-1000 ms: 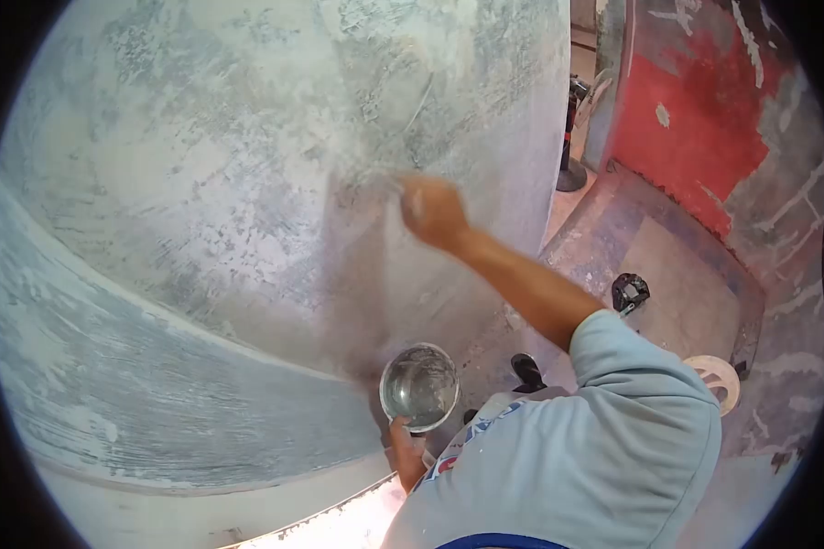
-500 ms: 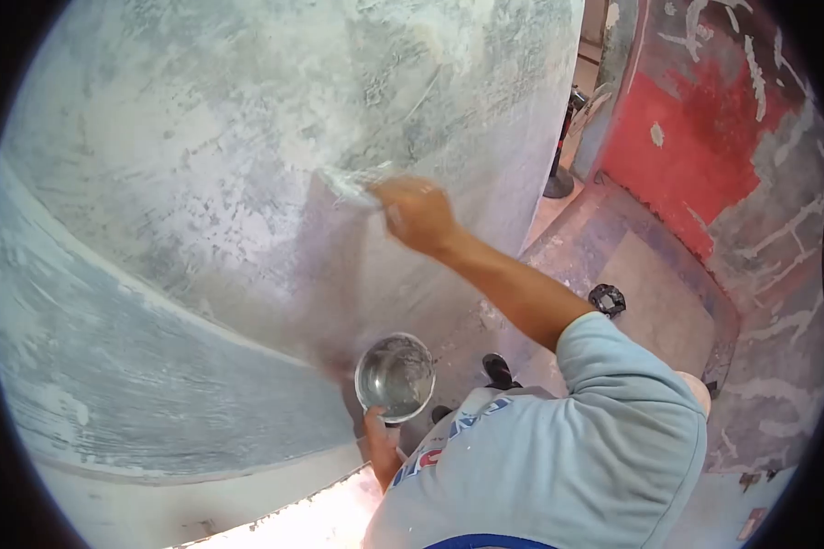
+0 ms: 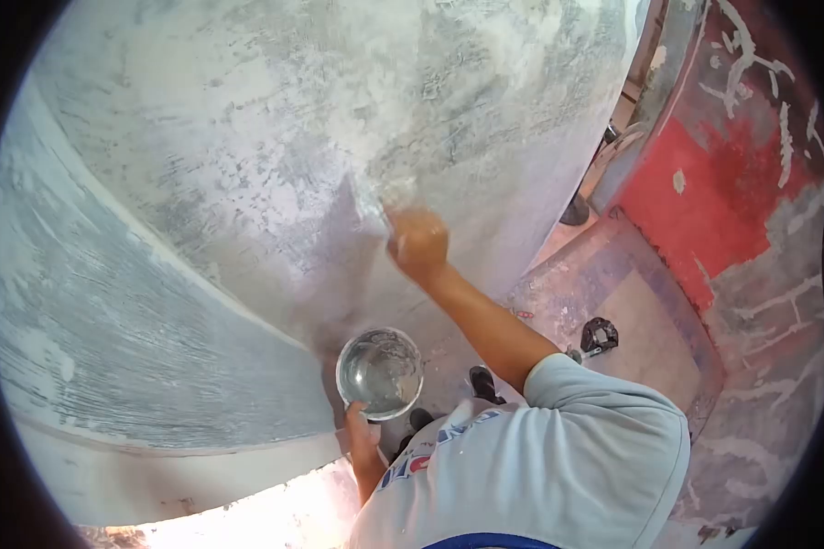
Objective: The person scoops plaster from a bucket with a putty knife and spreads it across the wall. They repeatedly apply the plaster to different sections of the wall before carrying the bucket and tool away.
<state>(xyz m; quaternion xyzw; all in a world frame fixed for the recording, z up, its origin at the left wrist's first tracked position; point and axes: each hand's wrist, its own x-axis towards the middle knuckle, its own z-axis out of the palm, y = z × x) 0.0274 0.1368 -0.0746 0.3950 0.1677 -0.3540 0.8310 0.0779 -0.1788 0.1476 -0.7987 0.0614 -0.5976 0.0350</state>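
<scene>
My right hand (image 3: pixel 419 240) is closed round what looks like a whitish brush (image 3: pixel 373 199), blurred by motion, at the face of a patchy grey-white wall (image 3: pixel 275 110). Just how it touches the surface cannot be made out. Low in the view, my left hand (image 3: pixel 361 425) grips the rim of a round metal pot (image 3: pixel 380 371). The pot is tipped so that its inside shows, with pale residue on the wall of it. Part of the left hand's fingers is hidden beneath the pot.
A streaked grey curved surface (image 3: pixel 174 357) with a pale ledge lies at left. On the right stands a wall with a red patch (image 3: pixel 705 192) and white streaks. A dark object (image 3: pixel 600 335) rests on the floor, close to my right arm. Bright light enters at the bottom.
My right hand and the brush have moved down the wall. The whole view has shifted, with the pot now slightly further left.
</scene>
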